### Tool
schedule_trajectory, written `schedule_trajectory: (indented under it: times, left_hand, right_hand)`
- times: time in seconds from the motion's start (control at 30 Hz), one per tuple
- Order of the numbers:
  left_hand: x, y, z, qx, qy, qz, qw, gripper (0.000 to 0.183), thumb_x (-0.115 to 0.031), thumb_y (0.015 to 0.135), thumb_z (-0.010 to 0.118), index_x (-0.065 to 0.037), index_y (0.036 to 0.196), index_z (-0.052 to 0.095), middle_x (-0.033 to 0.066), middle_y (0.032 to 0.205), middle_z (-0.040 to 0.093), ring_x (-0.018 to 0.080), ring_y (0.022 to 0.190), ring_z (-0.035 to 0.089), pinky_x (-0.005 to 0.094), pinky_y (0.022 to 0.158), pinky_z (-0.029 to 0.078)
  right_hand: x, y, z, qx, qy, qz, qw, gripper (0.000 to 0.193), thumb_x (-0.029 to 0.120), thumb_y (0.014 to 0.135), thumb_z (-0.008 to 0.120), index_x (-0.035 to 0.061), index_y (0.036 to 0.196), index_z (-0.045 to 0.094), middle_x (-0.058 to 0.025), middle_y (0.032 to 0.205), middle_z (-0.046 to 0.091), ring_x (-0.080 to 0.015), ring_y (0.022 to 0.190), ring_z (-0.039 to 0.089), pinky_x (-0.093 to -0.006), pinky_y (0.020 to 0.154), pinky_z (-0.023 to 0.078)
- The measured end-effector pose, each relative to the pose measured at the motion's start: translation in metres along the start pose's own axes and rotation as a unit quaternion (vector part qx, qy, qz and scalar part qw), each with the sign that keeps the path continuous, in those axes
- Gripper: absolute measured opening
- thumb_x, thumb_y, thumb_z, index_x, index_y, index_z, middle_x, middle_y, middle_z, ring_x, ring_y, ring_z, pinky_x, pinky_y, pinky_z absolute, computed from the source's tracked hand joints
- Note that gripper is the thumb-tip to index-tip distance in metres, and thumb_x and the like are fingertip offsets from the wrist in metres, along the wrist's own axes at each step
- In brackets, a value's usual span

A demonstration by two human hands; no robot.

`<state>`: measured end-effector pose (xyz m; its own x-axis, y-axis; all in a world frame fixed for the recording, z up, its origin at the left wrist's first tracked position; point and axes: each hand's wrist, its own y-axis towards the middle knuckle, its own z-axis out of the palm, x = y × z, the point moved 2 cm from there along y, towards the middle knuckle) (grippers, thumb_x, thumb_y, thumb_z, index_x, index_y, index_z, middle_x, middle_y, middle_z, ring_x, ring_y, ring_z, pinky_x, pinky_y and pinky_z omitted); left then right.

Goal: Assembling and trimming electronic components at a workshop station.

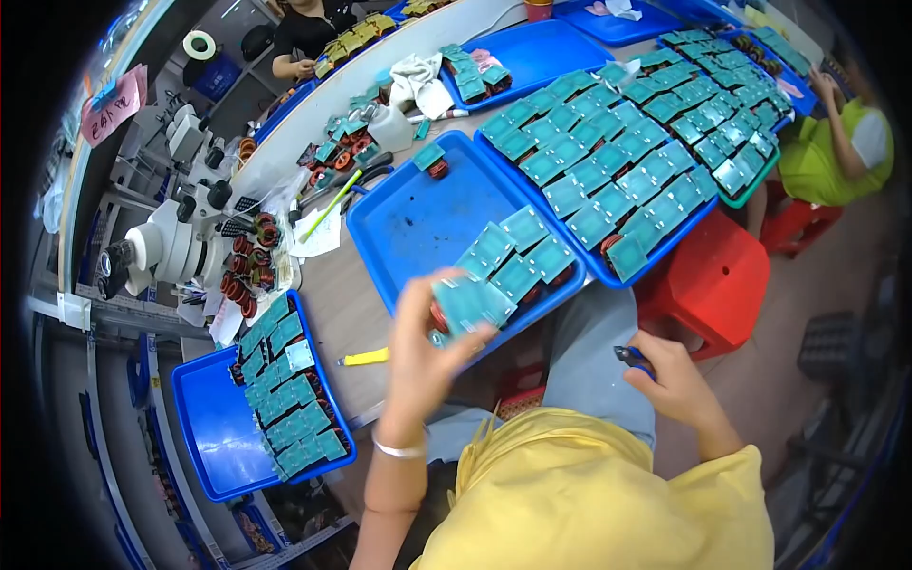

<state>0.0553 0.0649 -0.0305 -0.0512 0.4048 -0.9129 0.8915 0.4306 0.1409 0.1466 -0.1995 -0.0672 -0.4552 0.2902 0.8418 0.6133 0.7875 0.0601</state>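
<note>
From up here I can't make out what the teal cards really are: each seems to sit on a dark red coil, but the fisheye blurs them, and the one in my left hand (pixel 425 350) is smeared by motion. That hand is closed around the teal-topped part (pixel 467 302), thumb and fingers pinching it just above the near edge of the middle blue tray (pixel 418 223), right beside the small cluster of the same parts lying in that tray's near corner. My right hand (pixel 676 378) is curled shut on a blue-handled tool (pixel 631 357) down by my lap; only its dark tip and a bit of handle show, so I can't tell what kind it is (cutters, perhaps). My yellow top hides everything below my wrists. To the right a second blue tray (pixel 655 249) is packed with rows of teal squares, and a third tray (pixel 214 418) at the left, near the table corner, holds a column of them. A pink paper note (pixel 109 106) hangs at far left, its writing unreadable. The table (pixel 344 309) is brownish-grey, with a white microscope (pixel 166 247), loose coils and a yellow marker (pixel 365 357) on it. A red stool (pixel 712 285) stands by my knee; other people sit at the rim, partly cut off.
</note>
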Motion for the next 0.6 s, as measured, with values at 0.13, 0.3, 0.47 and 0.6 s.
schedule_trajectory:
  times: [0.13, 0.3, 0.47, 0.6]
  left_hand:
    - [0.044, 0.069, -0.023, -0.039, 0.107, -0.048, 0.992, 0.044, -0.009, 0.074, 0.071, 0.000, 0.113, 0.052, 0.0041, 0.092, 0.060, 0.0112, 0.087, 0.057, 0.0241, 0.076, 0.047]
    - [0.090, 0.128, 0.005, 0.001, -0.042, -0.124, 0.991, 0.042, -0.016, 0.077, 0.071, 0.003, 0.109, 0.052, 0.0085, 0.093, 0.062, 0.0125, 0.085, 0.057, 0.0250, 0.077, 0.046]
    - [0.097, 0.143, 0.031, 0.141, -0.060, -0.145, 0.978, 0.045, -0.025, 0.080, 0.068, 0.000, 0.114, 0.053, 0.0071, 0.104, 0.056, 0.0147, 0.087, 0.057, 0.0255, 0.080, 0.045]
    - [0.109, 0.181, 0.005, -0.033, 0.181, 0.015, 0.983, 0.051, -0.031, 0.076, 0.071, -0.001, 0.113, 0.053, 0.0129, 0.107, 0.055, 0.0197, 0.090, 0.056, 0.0307, 0.079, 0.046]
  right_hand:
    - [-0.067, -0.015, 0.039, 0.021, -0.017, 0.108, 0.994, 0.031, 0.031, 0.084, 0.058, 0.0014, 0.085, 0.050, -0.0181, 0.070, 0.055, -0.0365, 0.064, 0.054, -0.0404, 0.055, 0.041]
    - [-0.120, -0.028, 0.076, 0.009, -0.017, 0.184, 0.983, 0.034, 0.037, 0.086, 0.055, 0.0025, 0.085, 0.053, -0.0213, 0.070, 0.057, -0.0396, 0.068, 0.056, -0.0453, 0.059, 0.042]
    - [-0.123, -0.033, 0.086, 0.011, -0.055, 0.196, 0.979, 0.036, 0.040, 0.085, 0.056, 0.0036, 0.085, 0.054, -0.0201, 0.071, 0.059, -0.0391, 0.071, 0.059, -0.0454, 0.060, 0.045]
    - [-0.125, -0.032, 0.086, 0.012, -0.069, 0.207, 0.976, 0.038, 0.042, 0.084, 0.055, 0.0035, 0.084, 0.055, -0.0198, 0.072, 0.060, -0.0382, 0.070, 0.059, -0.0450, 0.061, 0.046]
